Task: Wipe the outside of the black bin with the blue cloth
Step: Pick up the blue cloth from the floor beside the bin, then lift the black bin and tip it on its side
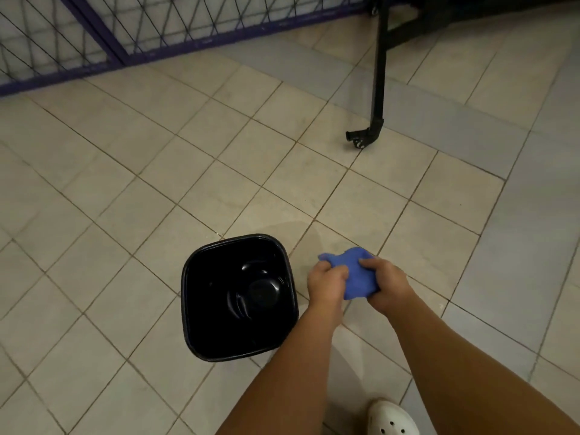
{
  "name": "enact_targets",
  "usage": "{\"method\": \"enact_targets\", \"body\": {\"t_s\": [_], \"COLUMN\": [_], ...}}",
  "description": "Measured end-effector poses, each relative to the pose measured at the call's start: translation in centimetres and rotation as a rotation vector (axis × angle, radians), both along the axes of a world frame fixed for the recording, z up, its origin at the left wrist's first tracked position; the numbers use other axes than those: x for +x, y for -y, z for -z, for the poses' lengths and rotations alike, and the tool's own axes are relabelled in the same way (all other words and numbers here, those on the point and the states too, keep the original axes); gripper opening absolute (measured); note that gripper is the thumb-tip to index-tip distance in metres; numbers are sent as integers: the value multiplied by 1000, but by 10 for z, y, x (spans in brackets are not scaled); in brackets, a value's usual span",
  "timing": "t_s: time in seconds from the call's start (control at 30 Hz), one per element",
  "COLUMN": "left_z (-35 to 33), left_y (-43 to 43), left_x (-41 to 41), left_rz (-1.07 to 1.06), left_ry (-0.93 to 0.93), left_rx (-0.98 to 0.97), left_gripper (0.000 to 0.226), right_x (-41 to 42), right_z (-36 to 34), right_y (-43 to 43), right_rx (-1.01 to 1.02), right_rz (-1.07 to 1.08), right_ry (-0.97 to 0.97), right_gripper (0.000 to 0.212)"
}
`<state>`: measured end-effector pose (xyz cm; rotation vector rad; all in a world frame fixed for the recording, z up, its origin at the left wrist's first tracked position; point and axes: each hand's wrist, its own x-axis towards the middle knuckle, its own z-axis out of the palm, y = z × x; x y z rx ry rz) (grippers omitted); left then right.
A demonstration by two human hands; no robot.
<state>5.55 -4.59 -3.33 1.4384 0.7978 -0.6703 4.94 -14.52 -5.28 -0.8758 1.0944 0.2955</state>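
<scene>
While both hands, left hand (326, 285) and right hand (387, 285), clutch the bunched blue cloth (351, 274) just beside the upright black bin (201, 324), the light, probably empty bin could tip or skid on the tiled floor (125, 183) under one-sided wiping.

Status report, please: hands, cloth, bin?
Copy: left hand and right hand grip blue cloth. Beside them black bin upright, untouched. Nothing in the way.

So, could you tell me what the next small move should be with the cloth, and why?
Probably lower the cloth onto the side of the bin nearest it. The left hand and the right hand both grip it bunched up beside the upright bin, apart from it, so nothing is being wiped yet.
</scene>
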Motion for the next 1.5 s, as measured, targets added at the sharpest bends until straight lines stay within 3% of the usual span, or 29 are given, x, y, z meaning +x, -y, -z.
{"method": "enact_targets", "body": {"t_s": [0.07,0.13,0.2,0.37,0.47,0.63,0.73,0.87,1.07,1.3,1.5], "left_z": [-24,-47,-70,-128,-150,-167,-170,-179,-193,-170,-125], "left_y": [-7,-15,-24,-64,-85,-100,-98,-86,-78,-95,-88], "left_x": [-3,-8,-13,-21,-20,-21,-22,-30,-35,-21,-13], "left_rz": [-22,-22,-19,-35,-66,-149,-203,-196,-56,-18,-84], "left_ry": [26,30,22,-26,-28,92,195,315,452,488,356], "left_rx": [-32,-94,-164,-362,-400,-436,-437,-392,-231,-195,-161], "left_gripper": [14,40,51,25,39,31,23,8,5,12,20], "right_x": [-1,-4,-9,-23,-26,-22,-24,-31,-45,-37,-25], "right_z": [-26,-51,-75,-135,-166,-198,-204,-202,-204,-195,-181], "right_y": [-2,-6,-12,-31,-40,-47,-46,-39,-27,-40,-36], "right_rx": [9,38,82,160,172,161,168,114,210,173,51], "right_rz": [-9,-23,-33,-78,-138,-232,-284,-289,-363,-392,-291], "right_ry": [64,116,158,282,372,494,509,398,373,484,433], "right_gripper": [17,20,21,22,22,24,11,45,39,43,31]}}
